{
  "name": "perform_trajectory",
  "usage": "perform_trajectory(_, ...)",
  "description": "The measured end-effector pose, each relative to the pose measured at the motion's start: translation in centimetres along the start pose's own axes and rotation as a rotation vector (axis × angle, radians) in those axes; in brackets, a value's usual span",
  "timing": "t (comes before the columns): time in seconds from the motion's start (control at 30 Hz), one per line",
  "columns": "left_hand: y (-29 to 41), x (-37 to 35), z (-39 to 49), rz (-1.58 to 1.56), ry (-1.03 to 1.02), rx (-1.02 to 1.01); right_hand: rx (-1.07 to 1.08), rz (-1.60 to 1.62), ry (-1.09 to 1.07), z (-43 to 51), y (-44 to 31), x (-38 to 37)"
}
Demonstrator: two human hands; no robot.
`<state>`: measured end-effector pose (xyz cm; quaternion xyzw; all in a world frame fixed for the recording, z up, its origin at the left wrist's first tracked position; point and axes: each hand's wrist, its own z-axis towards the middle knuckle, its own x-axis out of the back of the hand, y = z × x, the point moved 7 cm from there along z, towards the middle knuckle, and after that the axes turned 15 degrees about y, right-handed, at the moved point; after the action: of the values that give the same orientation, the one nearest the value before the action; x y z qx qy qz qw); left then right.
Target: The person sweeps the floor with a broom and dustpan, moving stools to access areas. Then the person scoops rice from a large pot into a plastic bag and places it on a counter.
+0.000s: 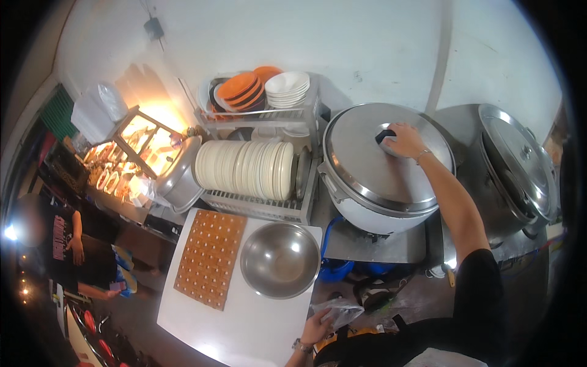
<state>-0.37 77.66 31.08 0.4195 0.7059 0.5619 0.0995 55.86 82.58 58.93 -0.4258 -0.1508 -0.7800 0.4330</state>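
My right hand (406,140) grips the dark knob (384,136) on the metal lid (367,165) of a large white rice cooker (385,222). The lid lies over the cooker's mouth. Low in the picture, my left hand (317,328) holds a clear plastic bag (341,313) by its edge, just off the corner of a white table (192,330). On that table sit a stainless steel bowl (280,260), with nothing in it, and a brown woven mat (211,259).
A dish rack (261,213) holds upright cream plates (243,167), with orange bowls (240,89) and white bowls (287,87) above. Right of the cooker stands a big metal pot (481,197) with a tilted lid (523,156). A lit food display (142,142) and a person (64,243) are at left.
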Motion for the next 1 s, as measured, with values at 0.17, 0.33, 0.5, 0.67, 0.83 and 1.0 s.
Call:
perform_trajectory(0.17,-0.8,-1.6,2.2,0.101,-0.159,-0.084,0.235,0.109,0.152,-2.7,-4.0,3.2)
perform_trajectory(0.33,-1.8,-1.5,2.7,0.061,0.017,0.065,0.342,0.811,-0.208,-18.1,-13.9,12.4)
perform_trajectory(0.5,2.0,-0.6,1.2,0.092,0.223,-0.186,-0.063,0.733,-0.9,-32.6,-16.6,10.5)
perform_trajectory(0.67,5.7,-2.7,-2.2,-0.008,0.308,-0.233,-0.095,0.791,-0.768,-37.4,-14.2,10.8)
perform_trajectory(0.83,10.9,-7.5,-7.8,-0.241,0.334,-0.513,-0.192,0.752,-0.691,-43.0,-9.1,12.2)
perform_trajectory(1.0,11.4,-13.2,-13.6,-0.059,0.269,-0.579,-0.229,0.759,-0.706,-49.8,-4.0,12.7)
